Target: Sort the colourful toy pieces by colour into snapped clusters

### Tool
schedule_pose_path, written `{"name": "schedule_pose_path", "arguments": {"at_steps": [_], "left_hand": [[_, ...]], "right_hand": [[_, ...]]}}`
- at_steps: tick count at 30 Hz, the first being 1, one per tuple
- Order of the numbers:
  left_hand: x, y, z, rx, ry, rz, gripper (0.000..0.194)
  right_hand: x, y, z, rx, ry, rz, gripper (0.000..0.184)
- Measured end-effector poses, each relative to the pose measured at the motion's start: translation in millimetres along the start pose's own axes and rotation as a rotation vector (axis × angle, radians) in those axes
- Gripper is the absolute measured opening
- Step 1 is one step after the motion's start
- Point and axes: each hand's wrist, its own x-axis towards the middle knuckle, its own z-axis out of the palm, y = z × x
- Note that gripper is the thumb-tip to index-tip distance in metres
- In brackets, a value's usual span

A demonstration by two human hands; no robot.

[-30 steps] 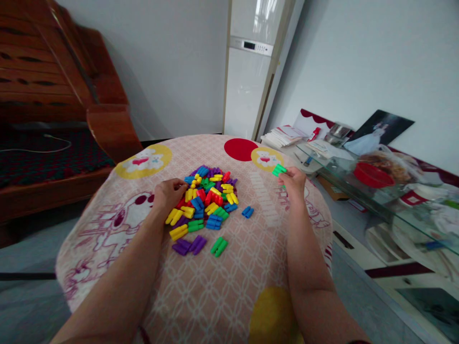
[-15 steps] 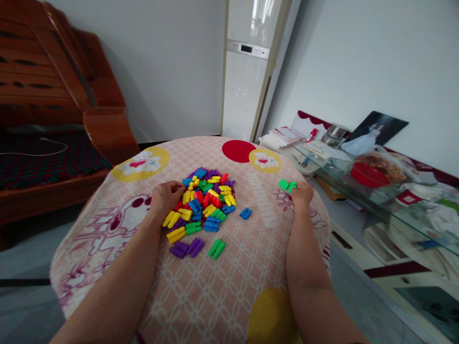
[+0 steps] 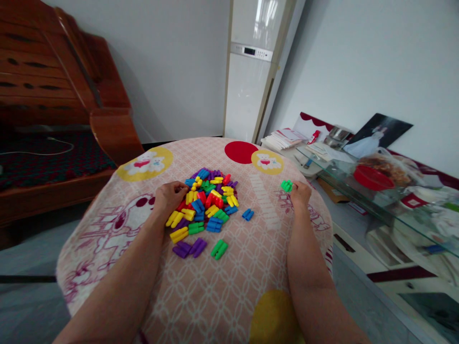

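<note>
A pile of small plastic toy blocks in yellow, blue, red, green and purple lies mid-table. At the pile's left edge is my left hand, its fingers curled and pressed together; what they grip, if anything, is hidden. Off to the right, my right hand pinches at a close cluster of green toy blocks, its fingertips at the cluster's right end. Apart from the pile lie a blue block, a green block and two purple blocks.
A patterned pink cloth covers the round table. Right of it stands a glass-topped cabinet carrying papers, a red bowl and bags. A wooden bench is at the left, a tall white air conditioner behind.
My right hand has shifted slightly left, and the green blocks at its fingertips now sit closer together. My left hand stays at the pile's edge. The view has shifted a little.
</note>
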Motion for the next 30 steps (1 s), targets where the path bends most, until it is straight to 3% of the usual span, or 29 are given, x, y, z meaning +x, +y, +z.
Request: {"name": "schedule_pose_path", "arguments": {"at_steps": [4,8,11,14,18,20,23,30], "left_hand": [[-1,2,-0.9,-0.075,0.000,-0.028,0.019],[-2,3,-4.4,-0.350,-0.078,-0.178,0.015],[-2,-1,-10.3,-0.653,-0.109,-0.302,0.020],[-1,-10,-17.7,-0.797,-0.027,-0.328,0.023],[1,-19,-22.2,-0.826,0.086,-0.344,0.020],[1,-20,-21.1,-0.822,0.110,-0.369,0.018],[3,-20,-17.6,-0.800,0.102,-0.381,0.016],[5,-20,-13.1,-0.783,0.077,-0.373,0.013]], "right_hand": [[0,-14,-8,0.039,0.115,-0.019,0.033],[-9,-57,-17,0.257,0.114,-0.193,0.027],[-34,-108,-21,0.478,-0.048,-0.434,0.025],[-76,-159,-21,0.615,-0.321,-0.680,0.020],[-128,-200,-17,0.507,-0.629,-0.966,0.017],[-140,-205,-15,0.363,-0.704,-1.049,0.019],[-136,-198,-13,0.186,-0.698,-1.029,0.025],[-109,-168,-9,0.231,-0.788,-0.980,0.028]]}}
